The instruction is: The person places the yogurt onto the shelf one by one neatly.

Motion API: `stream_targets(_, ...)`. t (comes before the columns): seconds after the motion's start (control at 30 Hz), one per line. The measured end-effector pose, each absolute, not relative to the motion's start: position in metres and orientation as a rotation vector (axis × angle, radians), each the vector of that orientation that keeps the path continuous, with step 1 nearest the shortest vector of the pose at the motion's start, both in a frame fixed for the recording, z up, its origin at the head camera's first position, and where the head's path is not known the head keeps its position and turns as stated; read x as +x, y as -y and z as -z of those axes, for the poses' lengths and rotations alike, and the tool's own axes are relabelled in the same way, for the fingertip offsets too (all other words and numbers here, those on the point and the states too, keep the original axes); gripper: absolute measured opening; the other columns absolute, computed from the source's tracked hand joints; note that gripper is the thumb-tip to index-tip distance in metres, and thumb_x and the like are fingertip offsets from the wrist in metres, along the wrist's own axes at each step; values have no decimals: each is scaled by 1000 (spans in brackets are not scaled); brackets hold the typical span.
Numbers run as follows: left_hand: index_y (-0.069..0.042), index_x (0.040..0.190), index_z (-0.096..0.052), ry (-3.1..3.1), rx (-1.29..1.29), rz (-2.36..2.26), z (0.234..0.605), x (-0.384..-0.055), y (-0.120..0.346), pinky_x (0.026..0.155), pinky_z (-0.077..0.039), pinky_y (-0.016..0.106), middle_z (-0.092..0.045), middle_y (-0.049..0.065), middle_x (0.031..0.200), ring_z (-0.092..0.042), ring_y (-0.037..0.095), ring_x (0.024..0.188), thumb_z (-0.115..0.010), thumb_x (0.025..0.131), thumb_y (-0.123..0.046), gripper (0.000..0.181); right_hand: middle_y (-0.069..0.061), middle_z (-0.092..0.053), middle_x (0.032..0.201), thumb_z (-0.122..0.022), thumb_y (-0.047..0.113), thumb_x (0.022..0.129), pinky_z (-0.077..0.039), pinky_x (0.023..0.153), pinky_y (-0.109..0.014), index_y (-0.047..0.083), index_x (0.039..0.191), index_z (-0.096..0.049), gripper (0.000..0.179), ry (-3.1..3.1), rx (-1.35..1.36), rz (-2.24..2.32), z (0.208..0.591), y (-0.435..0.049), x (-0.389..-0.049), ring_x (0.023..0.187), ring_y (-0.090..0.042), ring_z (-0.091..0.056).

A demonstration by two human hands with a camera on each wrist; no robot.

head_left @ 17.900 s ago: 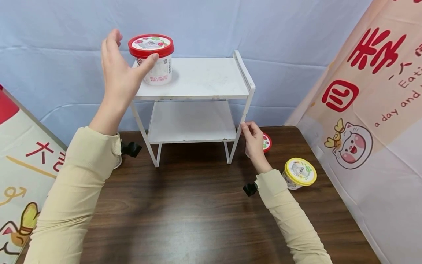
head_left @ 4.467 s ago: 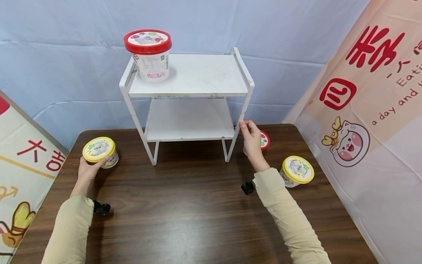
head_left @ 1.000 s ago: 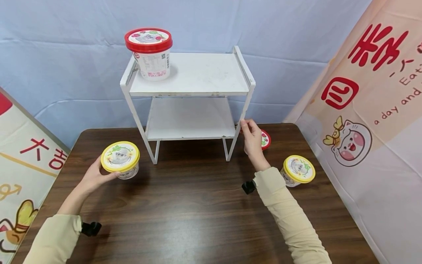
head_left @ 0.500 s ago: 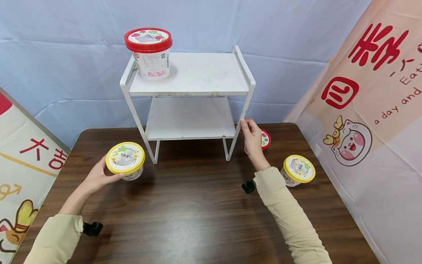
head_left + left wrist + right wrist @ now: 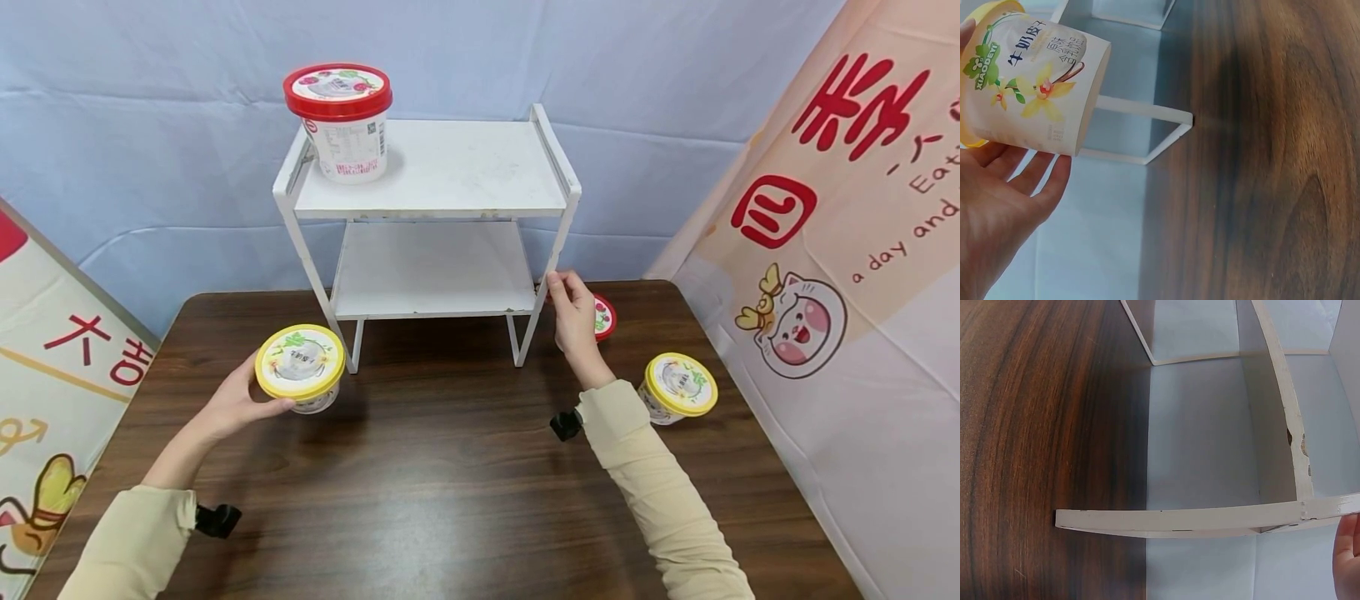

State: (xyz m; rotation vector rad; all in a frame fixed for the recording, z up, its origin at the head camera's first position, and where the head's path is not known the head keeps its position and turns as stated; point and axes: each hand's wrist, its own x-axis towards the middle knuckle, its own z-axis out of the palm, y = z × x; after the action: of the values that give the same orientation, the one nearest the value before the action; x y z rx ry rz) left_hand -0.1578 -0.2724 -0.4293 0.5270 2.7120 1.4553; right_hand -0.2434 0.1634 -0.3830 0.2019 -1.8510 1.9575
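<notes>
My left hand (image 5: 232, 404) grips a paper tub with a yellow lid (image 5: 302, 367) from its left side, thumb in front. In the left wrist view the tub (image 5: 1038, 81) shows yellow flowers, and its base is off the table. A white two-tier shelf rack (image 5: 450, 171) stands at the back of the table. My right hand (image 5: 573, 325) pinches the rack's front right leg (image 5: 560, 242); in the right wrist view only part of that hand (image 5: 1347, 556) shows. On the rack's top tier, at the left, stands a larger tub with a red lid (image 5: 345, 137).
A red-lidded tub (image 5: 604, 318) stands behind my right hand, partly hidden. Farther right is another yellow-lidded tub (image 5: 678, 387). The dark wooden table (image 5: 435, 483) has cloth hanging behind it and printed banners (image 5: 817, 250) on both sides.
Since several seconds ago, my left hand has let go of the red-lidded tub on the top tier and picked up the yellow-lidded tub. Lately it carries that tub rightward. My right hand stays put.
</notes>
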Motion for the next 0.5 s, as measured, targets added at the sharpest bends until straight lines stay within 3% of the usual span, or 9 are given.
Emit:
stream_targets(0.13, 6, 138, -24, -2707, 550, -1445, 428, -158, 269, 80, -31, 6, -43, 22, 125, -35, -12, 104, -73, 73, -5, 82, 10, -60, 75, -50, 7, 93, -44, 71, -22, -16, 89, -51, 23, 1861, 199, -1957, 383, -164, -243, 73, -9, -49)
stream_targets(0.37, 7, 138, -25, -2715, 570, -1422, 426, -158, 264, 82, -30, 7, -43, 24, 126, -34, -12, 105, -74, 72, -6, 83, 5, -59, 76, -50, 6, 93, -45, 70, -21, -6, 83, -56, 17, 1847, 196, -1960, 383, -163, -244, 71, -9, -50)
stream_targets(0.5, 5, 139, -25, -2723, 558, -1388, 425, -160, 260, 86, -32, 16, -43, 23, 128, -36, -3, 111, -75, 71, -9, 85, 10, -60, 75, -48, 3, 93, -45, 71, -22, -16, 86, -52, 21, 1849, 203, -1973, 377, -161, -239, 71, -8, -51)
